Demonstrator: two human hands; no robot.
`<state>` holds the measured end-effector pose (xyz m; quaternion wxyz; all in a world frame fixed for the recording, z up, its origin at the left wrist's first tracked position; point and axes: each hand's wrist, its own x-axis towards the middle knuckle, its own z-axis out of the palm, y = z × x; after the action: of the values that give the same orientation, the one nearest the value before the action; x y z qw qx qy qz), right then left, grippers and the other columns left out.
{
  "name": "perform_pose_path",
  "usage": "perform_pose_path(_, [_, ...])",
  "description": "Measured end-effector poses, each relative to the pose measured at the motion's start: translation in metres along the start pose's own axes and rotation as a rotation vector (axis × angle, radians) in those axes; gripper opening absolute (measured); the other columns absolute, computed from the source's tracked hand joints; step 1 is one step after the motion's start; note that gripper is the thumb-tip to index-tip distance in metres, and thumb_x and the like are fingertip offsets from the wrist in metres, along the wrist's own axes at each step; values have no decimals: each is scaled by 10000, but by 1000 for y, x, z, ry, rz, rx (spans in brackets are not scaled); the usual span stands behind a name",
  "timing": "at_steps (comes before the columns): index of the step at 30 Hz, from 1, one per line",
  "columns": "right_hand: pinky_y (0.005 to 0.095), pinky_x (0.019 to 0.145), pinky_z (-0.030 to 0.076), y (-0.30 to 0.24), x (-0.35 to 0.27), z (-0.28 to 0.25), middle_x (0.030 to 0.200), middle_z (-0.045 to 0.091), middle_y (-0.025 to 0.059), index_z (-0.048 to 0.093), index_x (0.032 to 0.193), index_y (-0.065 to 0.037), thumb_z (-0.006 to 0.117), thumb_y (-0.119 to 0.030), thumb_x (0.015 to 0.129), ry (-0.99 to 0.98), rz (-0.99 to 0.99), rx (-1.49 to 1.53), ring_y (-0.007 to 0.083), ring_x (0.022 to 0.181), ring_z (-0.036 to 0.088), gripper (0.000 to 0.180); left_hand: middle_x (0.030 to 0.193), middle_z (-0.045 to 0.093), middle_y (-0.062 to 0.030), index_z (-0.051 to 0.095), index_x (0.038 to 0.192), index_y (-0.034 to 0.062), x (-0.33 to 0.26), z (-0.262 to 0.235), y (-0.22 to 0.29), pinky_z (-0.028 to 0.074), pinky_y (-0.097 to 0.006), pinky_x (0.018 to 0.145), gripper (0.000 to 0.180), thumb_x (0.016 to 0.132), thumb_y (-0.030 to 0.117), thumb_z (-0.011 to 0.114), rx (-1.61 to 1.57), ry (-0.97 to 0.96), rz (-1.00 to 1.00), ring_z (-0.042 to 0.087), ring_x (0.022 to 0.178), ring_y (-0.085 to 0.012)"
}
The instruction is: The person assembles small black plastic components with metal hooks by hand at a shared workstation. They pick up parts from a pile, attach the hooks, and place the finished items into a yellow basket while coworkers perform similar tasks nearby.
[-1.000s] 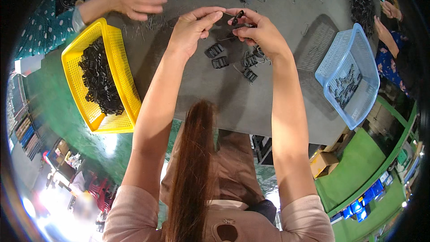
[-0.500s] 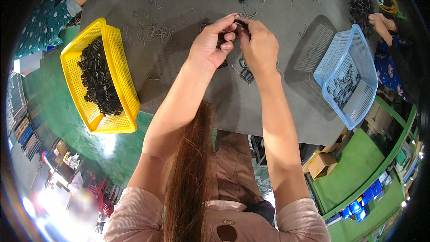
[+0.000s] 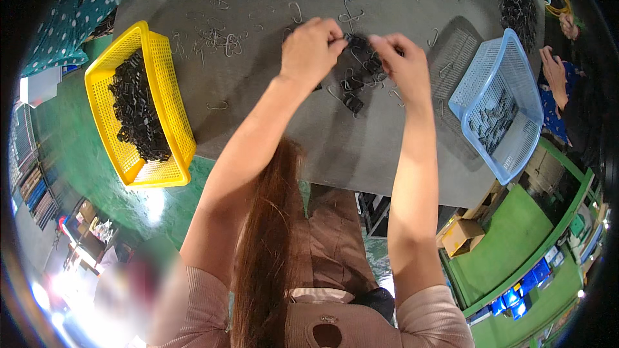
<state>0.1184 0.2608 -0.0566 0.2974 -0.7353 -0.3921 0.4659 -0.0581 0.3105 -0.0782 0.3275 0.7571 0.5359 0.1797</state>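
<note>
Grey tabletop (image 3: 335, 154), black buckles (image 3: 353, 103), wire hooks (image 3: 230, 44), glossy green floor (image 3: 90, 135)

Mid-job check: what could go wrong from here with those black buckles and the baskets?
Between the left hand and right hand, black buckles with wire hooks lie bunched together, so lifting one might snag another.

The yellow basket seems to reach past the edge of the table; its support is unclear, so a knock could tip it.

The blue basket also sits near the edge, so it might be bumped off too.
</note>
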Motion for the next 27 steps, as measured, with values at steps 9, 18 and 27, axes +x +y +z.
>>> perform_pose_path(9, [390, 678, 486, -24, 13, -6, 783, 660, 110, 684, 824, -133, 629, -225, 732, -72, -184, -277, 285, 765, 630, 141, 734, 556, 52, 616, 1005, 63, 10, -46, -6, 301, -175, 478, 240, 823, 218, 636, -807, -172, -441, 404, 577, -27])
perform_pose_path(18, [388, 724, 485, -2, 25, -38, 801, 661, 130, 694, 823, -124, 622, -237, 696, -116, -222, -406, 303, 782, 628, 184, 866, 562, -77, 567, 1002, 3, 3, -33, -22, 412, -234, 540, 236, 900, 210, 520, -1636, -177, -666, 517, 682, -153])
perform_pose_path(27, [199, 474, 306, -19, -1, -49, 629, 548, -32, 654, 830, -4, 657, -173, 746, -123, -38, 19, 36, 553, 428, 188, 724, 521, 28, 593, 882, 72, 0, -26, 0, 355, -224, 512, 245, 877, 315, 562, -1249, -339, -520, 494, 635, -84])
